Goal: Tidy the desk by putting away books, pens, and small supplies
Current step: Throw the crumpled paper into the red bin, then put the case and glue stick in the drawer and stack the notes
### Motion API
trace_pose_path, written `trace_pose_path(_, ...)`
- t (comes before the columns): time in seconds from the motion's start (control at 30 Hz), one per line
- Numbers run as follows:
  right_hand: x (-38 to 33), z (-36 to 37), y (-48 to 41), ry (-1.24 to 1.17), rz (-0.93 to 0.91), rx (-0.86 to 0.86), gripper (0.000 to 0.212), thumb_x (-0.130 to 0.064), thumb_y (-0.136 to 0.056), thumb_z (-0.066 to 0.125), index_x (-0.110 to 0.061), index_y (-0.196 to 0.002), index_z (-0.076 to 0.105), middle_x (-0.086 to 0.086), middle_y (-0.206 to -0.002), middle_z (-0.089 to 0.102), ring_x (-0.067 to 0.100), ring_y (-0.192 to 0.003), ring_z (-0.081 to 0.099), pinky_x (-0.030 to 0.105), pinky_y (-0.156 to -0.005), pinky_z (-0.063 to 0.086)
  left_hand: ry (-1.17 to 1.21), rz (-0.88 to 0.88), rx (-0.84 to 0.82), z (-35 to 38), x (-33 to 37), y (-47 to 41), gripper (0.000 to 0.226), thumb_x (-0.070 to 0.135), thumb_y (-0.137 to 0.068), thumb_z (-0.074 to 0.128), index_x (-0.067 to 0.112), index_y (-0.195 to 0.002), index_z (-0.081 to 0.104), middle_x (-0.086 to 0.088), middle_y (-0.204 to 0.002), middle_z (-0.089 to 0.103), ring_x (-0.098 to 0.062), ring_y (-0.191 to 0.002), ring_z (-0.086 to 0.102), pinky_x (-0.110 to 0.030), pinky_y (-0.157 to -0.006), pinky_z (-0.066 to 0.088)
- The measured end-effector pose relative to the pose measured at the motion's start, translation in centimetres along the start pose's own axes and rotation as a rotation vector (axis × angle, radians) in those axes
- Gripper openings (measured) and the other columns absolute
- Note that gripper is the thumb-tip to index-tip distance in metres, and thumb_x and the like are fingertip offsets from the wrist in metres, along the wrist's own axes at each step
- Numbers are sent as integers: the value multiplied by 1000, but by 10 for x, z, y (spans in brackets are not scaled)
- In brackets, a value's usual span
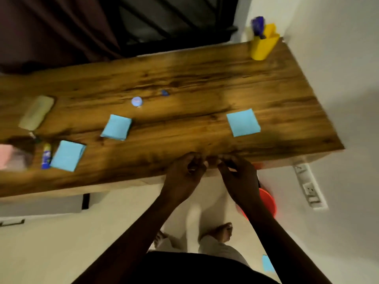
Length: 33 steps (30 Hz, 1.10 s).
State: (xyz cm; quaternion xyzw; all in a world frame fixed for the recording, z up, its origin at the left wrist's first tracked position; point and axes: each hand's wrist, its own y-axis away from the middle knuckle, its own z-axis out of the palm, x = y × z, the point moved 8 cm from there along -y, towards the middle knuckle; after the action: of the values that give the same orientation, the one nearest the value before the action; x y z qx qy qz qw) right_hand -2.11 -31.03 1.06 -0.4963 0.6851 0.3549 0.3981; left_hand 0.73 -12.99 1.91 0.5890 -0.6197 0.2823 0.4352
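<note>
The wooden desk (184, 74) runs from a dark curtain (61, 27) to a white wall (338, 58). A yellow holder (263, 46) stands at its far right corner, 3 blue note pads (117, 127) (243, 122) (68, 155) lie spread toward the front edge, and a glue stick (46, 155) lies front left. The left hand (184, 173) and right hand (240, 175) meet at the front edge with fingers curled, too blurred to tell whether they pinch anything.

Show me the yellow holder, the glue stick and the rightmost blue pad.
yellow holder (260, 49), head view, on its front wall.
glue stick (46, 158), head view, on its blue body.
rightmost blue pad (243, 122), head view, middle of its top.
</note>
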Motion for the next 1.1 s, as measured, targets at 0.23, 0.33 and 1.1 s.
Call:
trace_pose_path(0.23,-79,138,20,-44,-92,-205,6,-26,-95,71,-23,-99,74,-19,-94,75,-8,-93,69,12,-84,51,36,-9,214,-149,-70,40,16,29,-93,71,31,-109,67,16,-106,71,5,-102,66,-15,-86,55)
trace_pose_path(0.33,-104,196,36,-70,-95,-287,4,-32,-95,73,-28,-96,73,-16,-95,76,-3,-95,70,27,-88,55,57,-19,312,-206,-102,65,11,25,-93,72,24,-102,68,13,-98,72,2,-94,69,-13,-77,55)
trace_pose_path(1.1,-6,471,131,-565,1039,-757,28,-12,-99,65,-3,-125,64,19,-124,71,33,-115,69,40,-86,60,855,-785,845,-318,-399,167,29,13,-99,60,4,-125,64,-19,-116,71,-43,-115,64,-49,-100,54)
